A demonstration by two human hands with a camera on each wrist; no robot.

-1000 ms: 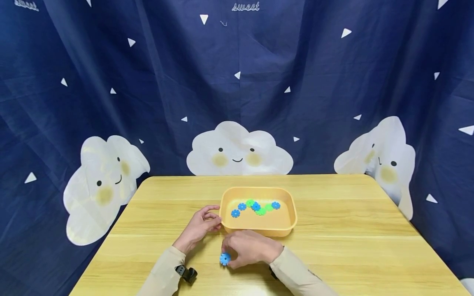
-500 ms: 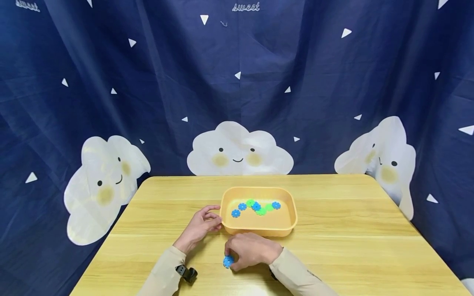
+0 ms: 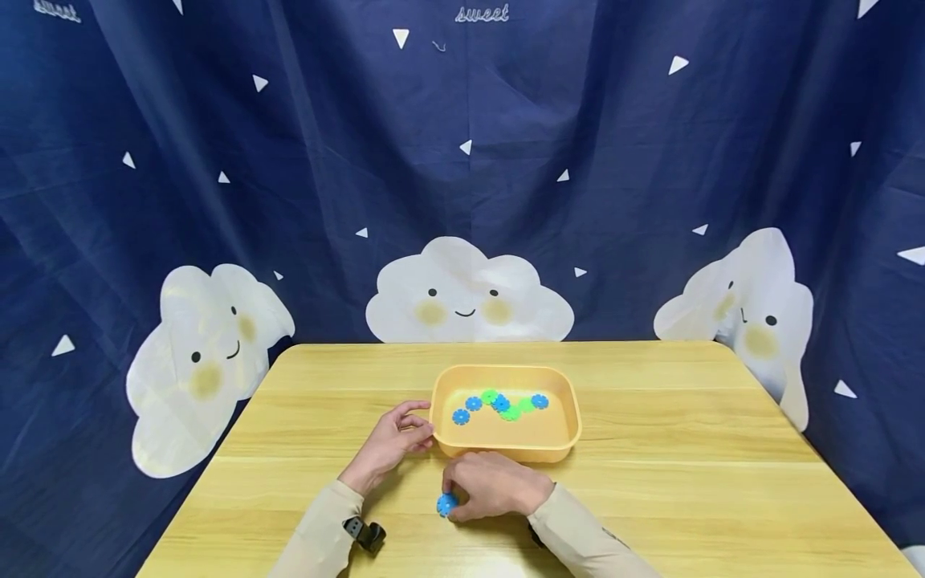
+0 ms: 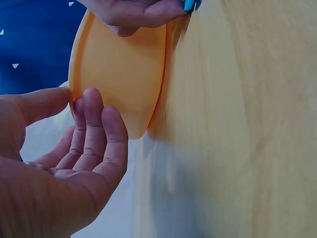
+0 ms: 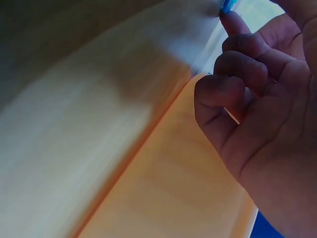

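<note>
In the head view, a blue notched snowflake disc (image 3: 446, 505) is pinched between the thumb and fingers of my right hand (image 3: 495, 486), just in front of the yellow-orange plastic basin (image 3: 499, 446). Only an edge of this disc (image 5: 228, 6) shows in the right wrist view. My left hand (image 3: 390, 441) rests at the basin's left end. Its fingertips (image 4: 114, 119) touch the outside wall and the rim, with the fingers loosely extended. Inside the basin lie several blue discs (image 3: 461, 417) and green discs (image 3: 510, 413), some overlapping.
The basin stands near the middle of a light wooden table (image 3: 686, 466). Behind the table hangs a dark blue curtain (image 3: 621, 265) with white clouds and triangles. A black wrist camera (image 3: 367, 535) is strapped at the left sleeve.
My right hand has shifted slightly to the right with the blue disc, whose tilt has changed between the fingers. The left hand and the basin stay in place.
</note>
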